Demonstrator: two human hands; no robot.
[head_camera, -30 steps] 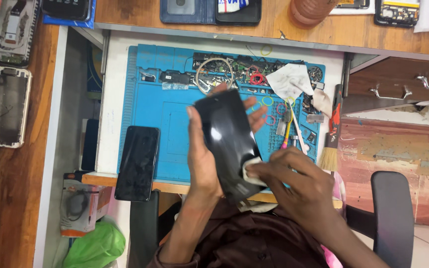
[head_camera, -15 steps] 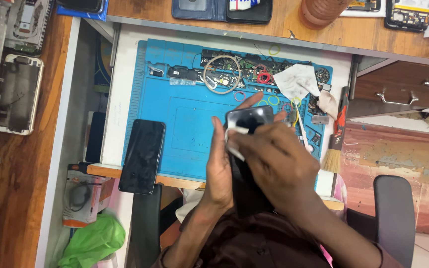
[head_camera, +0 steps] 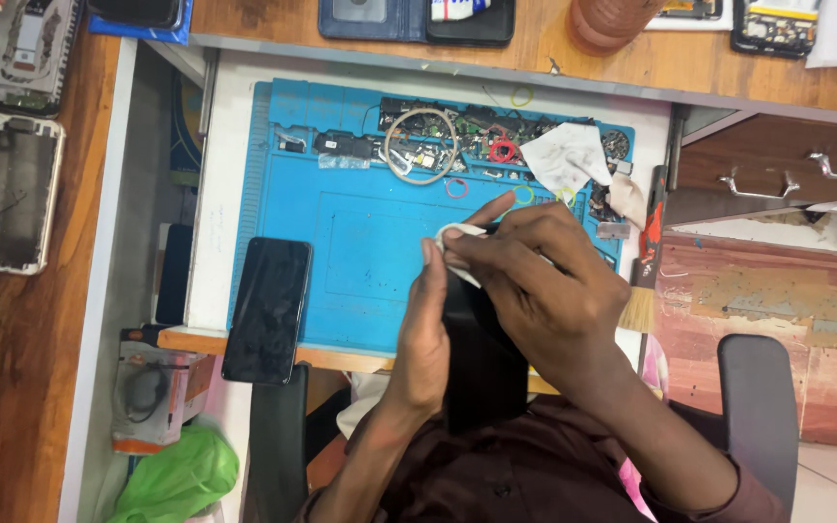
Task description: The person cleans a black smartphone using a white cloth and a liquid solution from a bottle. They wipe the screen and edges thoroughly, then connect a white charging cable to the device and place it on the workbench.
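Note:
My left hand (head_camera: 425, 329) grips a black phone (head_camera: 481, 363) by its left edge, holding it upright over the near edge of the blue work mat (head_camera: 370, 252). My right hand (head_camera: 544, 281) lies across the phone's top and presses a small white cloth (head_camera: 457, 237) against it. Most of the phone's upper part is hidden under my right hand.
A second black phone (head_camera: 268, 310) lies at the mat's left near corner, overhanging the desk edge. Small parts, rings and a crumpled white cloth (head_camera: 564, 155) sit along the mat's far side. An opened phone body (head_camera: 12, 194) lies on the wooden bench at left. Drawer handles (head_camera: 758, 184) are at right.
The phone has dropped from a tilted, raised position to lower and closer to me. My right hand moved from its lower edge up to its top with the cloth.

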